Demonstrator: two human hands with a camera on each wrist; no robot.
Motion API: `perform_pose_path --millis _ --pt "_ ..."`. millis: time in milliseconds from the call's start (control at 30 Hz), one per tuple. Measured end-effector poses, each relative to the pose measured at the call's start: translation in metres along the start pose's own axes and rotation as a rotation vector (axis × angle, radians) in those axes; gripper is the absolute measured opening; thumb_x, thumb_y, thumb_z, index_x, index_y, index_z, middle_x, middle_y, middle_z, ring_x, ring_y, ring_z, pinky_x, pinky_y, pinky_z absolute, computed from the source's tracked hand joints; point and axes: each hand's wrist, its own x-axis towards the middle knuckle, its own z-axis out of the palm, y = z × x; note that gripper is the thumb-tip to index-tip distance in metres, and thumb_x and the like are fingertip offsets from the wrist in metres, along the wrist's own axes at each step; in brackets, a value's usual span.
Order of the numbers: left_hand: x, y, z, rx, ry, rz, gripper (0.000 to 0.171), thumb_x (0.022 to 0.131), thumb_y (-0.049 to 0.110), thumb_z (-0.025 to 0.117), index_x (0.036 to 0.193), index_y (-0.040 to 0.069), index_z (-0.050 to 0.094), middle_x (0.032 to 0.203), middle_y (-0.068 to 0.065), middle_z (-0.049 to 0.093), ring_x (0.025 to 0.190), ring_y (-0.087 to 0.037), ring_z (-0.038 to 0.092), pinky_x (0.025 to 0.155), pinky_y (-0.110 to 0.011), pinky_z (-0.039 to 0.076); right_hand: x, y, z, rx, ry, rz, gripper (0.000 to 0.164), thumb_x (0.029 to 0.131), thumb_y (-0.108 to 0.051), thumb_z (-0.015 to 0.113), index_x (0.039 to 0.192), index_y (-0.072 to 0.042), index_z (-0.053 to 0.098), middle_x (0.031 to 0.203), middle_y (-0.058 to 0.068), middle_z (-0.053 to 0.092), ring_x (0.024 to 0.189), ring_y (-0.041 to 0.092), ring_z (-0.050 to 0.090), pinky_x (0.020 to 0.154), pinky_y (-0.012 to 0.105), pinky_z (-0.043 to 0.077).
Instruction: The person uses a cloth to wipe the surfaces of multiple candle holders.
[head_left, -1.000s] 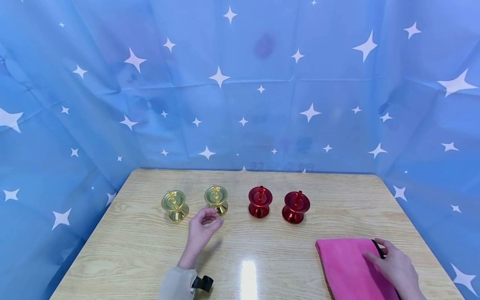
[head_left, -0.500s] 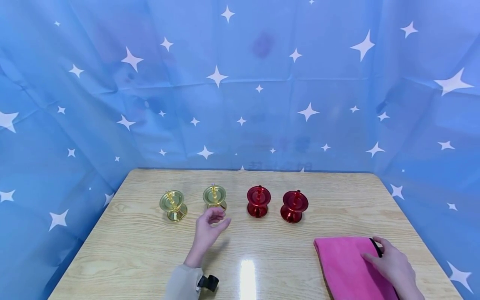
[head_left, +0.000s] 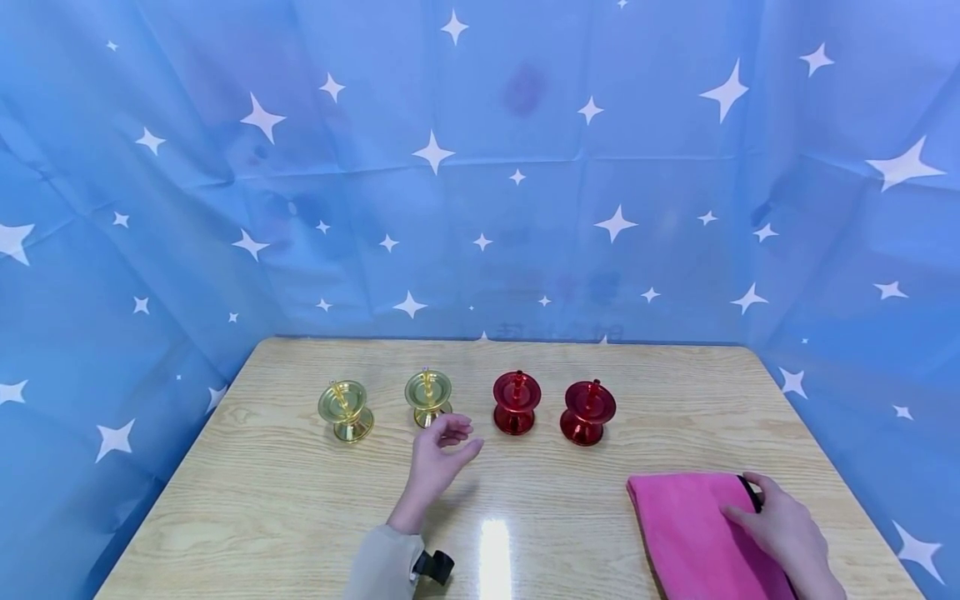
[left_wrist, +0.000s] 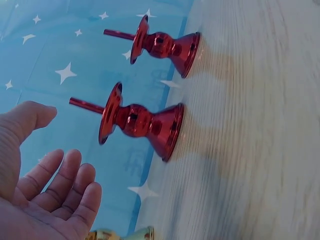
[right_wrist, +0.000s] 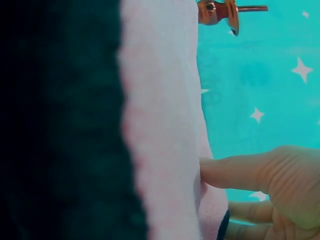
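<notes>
My left hand [head_left: 441, 462] is in front of the gap between the gold and red candlesticks, fingers loosely bent and nothing between them. In the left wrist view, a nearer red candlestick [left_wrist: 136, 120] stands just past its thumb and fingertips, untouched. A second red candlestick [head_left: 588, 412] stands to the right. Two upright gold candlesticks, one at the left [head_left: 351, 410] and one nearer the hand [head_left: 428, 395], complete the row. My right hand [head_left: 787, 529] grips the right edge of a folded pink cloth [head_left: 690, 521], thumb on top; its other fingertips are hidden behind the dark hem.
The pale wooden table [head_left: 247, 500] has rounded back corners. A blue cloth backdrop [head_left: 480, 208] with white stars surrounds its back and sides. Light reflects off the tabletop near the front middle.
My left hand has moved right, from in front of the nearer gold candlestick toward the red ones. My right hand and the pink cloth have stayed in place. The view has shifted slightly.
</notes>
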Motion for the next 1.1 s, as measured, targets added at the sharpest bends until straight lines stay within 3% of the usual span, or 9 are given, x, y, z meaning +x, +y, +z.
perform_pose_path --millis 467,833,1100 --pt "-0.001 0.002 0.030 -0.003 -0.091 0.021 0.026 0.073 -0.006 0.072 0.096 -0.008 0.060 0.090 -0.018 0.064 0.082 -0.022 0.059 0.078 -0.042 0.052 0.000 -0.006 0.002 -0.042 0.054 -0.002 0.082 0.075 -0.045 0.072 0.129 0.005 0.037 0.115 0.041 0.046 0.096 0.055 0.051 0.062 0.051 0.044" --pt "-0.004 0.003 0.055 -0.063 -0.177 0.006 0.028 0.074 -0.007 0.071 0.100 -0.008 0.059 0.095 -0.018 0.063 0.087 -0.023 0.059 0.081 -0.047 0.049 -0.001 -0.009 0.000 -0.064 0.050 -0.018 0.078 0.076 -0.041 0.072 0.128 0.006 0.037 0.108 0.040 0.051 0.086 0.051 0.056 0.058 0.048 0.044" --pt "-0.003 0.001 0.072 -0.078 -0.176 0.043 0.031 0.074 -0.007 0.071 0.102 -0.011 0.057 0.099 -0.022 0.062 0.092 -0.036 0.059 0.083 -0.049 0.049 -0.001 -0.010 0.002 -0.079 0.065 -0.046 0.073 0.077 -0.037 0.072 0.126 0.007 0.039 0.109 0.040 0.051 0.087 0.050 0.057 0.058 0.049 0.044"
